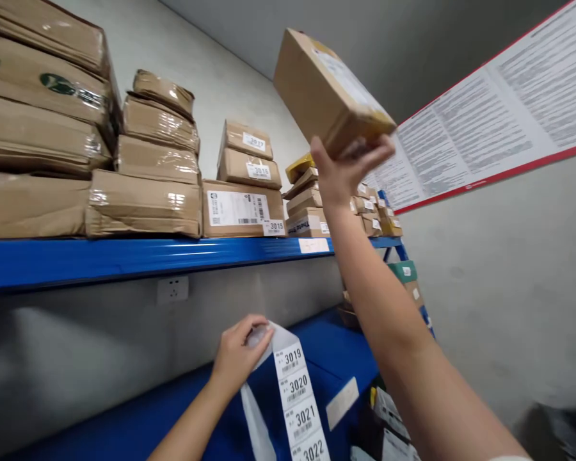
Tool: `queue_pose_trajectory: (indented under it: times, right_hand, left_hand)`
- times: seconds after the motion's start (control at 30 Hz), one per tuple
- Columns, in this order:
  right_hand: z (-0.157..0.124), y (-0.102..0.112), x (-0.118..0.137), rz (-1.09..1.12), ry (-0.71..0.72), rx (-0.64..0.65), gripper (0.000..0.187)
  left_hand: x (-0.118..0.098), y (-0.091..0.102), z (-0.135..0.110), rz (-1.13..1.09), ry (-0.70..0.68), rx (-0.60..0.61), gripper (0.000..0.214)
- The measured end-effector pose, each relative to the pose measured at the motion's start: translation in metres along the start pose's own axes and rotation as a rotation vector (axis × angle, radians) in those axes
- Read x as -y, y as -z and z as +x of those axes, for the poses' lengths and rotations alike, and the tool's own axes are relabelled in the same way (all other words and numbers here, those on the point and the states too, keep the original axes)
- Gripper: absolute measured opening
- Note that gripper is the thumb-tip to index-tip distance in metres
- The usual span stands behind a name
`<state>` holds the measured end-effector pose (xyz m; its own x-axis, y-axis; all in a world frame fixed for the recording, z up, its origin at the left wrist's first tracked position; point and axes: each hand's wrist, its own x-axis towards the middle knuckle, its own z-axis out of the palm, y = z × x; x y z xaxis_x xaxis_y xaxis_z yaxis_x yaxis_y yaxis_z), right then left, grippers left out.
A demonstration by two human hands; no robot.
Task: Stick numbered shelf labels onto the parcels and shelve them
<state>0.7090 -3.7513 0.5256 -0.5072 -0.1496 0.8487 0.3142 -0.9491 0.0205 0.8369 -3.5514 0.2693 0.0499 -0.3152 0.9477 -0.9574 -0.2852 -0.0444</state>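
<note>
Raised high in my right hand is a brown cardboard box, tilted, with a white label on its side and yellowish tape at the corners. The fingers grip it from below, above the level of the upper shelf. My left hand pinches the top of a strip of number labels in front of the lower shelf. The strip hangs down showing 3019, 3020, 3021 and 3022, and its blank backing trails on the left. Beyond the hands, boxes labelled 3017, 3016 and 3015 are stacked on the upper shelf.
A blue shelf beam crosses the view, carrying stacks of large taped cartons on the left and smaller parcels farther right. Below is a blue lower shelf. A wall socket and a red-edged notice board are behind.
</note>
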Motion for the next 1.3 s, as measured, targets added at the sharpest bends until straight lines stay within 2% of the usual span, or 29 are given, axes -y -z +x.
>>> queue_pose_trajectory:
  times: [0.03, 0.13, 0.23, 0.33, 0.43, 0.53, 0.63, 0.77, 0.9, 1.0, 1.07, 1.13, 1.17, 1.2, 1.23, 1.3]
  right_hand:
    - [0.027, -0.029, 0.007, -0.036, -0.083, -0.139, 0.045]
    - [0.084, -0.112, 0.029, -0.052, -0.239, -0.242, 0.056]
    - [0.107, -0.172, 0.048, 0.051, -0.287, -0.195, 0.068]
    - [0.111, -0.207, 0.060, 0.100, -0.347, -0.095, 0.076]
    - [0.111, -0.221, 0.066, 0.119, -0.454, 0.022, 0.083]
    - [0.117, -0.225, 0.065, 0.142, -0.576, 0.172, 0.088]
    - [0.120, -0.225, 0.062, 0.167, -0.591, 0.295, 0.095]
    - [0.110, -0.228, 0.056, 0.142, -0.531, 0.282, 0.094]
    - [0.102, -0.234, 0.046, 0.149, -0.478, 0.262, 0.082]
    - [0.102, -0.227, 0.045, 0.148, -0.475, 0.281, 0.092]
    - [0.091, -0.205, 0.048, 0.172, -0.394, 0.244, 0.089]
    - [0.063, -0.164, 0.051, 0.313, -0.200, 0.182, 0.063]
    - [0.042, -0.138, 0.052, 0.436, -0.057, 0.178, 0.047]
    - [0.015, -0.108, 0.050, 0.558, 0.018, 0.252, 0.040]
    - [-0.015, -0.077, 0.047, 0.655, 0.057, 0.406, 0.038]
    - [-0.080, -0.020, 0.034, 0.792, 0.095, 0.901, 0.041]
  left_hand:
    - [0.011, -0.002, -0.007, -0.018, 0.060, -0.014, 0.004]
    - [0.035, -0.007, -0.026, -0.052, 0.207, -0.091, 0.008]
    - [0.047, -0.014, -0.041, -0.089, 0.357, -0.167, 0.011]
    - [0.057, -0.022, -0.052, -0.140, 0.451, -0.177, 0.013]
    - [0.066, -0.028, -0.057, -0.177, 0.500, -0.188, 0.014]
    - [0.073, -0.029, -0.060, -0.176, 0.527, -0.105, 0.014]
    - [0.077, -0.028, -0.062, -0.159, 0.551, -0.027, 0.014]
    - [0.076, -0.028, -0.062, -0.155, 0.587, -0.065, 0.015]
    - [0.073, -0.028, -0.057, -0.142, 0.608, -0.064, 0.014]
    - [0.069, -0.022, -0.050, -0.124, 0.613, -0.055, 0.014]
    - [0.063, -0.014, -0.044, -0.110, 0.581, -0.097, 0.013]
    - [0.053, -0.003, -0.037, -0.109, 0.533, -0.175, 0.011]
    - [0.048, 0.002, -0.034, -0.120, 0.509, -0.220, 0.011]
    - [0.041, 0.008, -0.031, -0.139, 0.490, -0.278, 0.012]
    - [0.033, 0.012, -0.029, -0.163, 0.471, -0.339, 0.013]
    - [0.015, 0.017, -0.026, -0.190, 0.436, -0.419, 0.016]
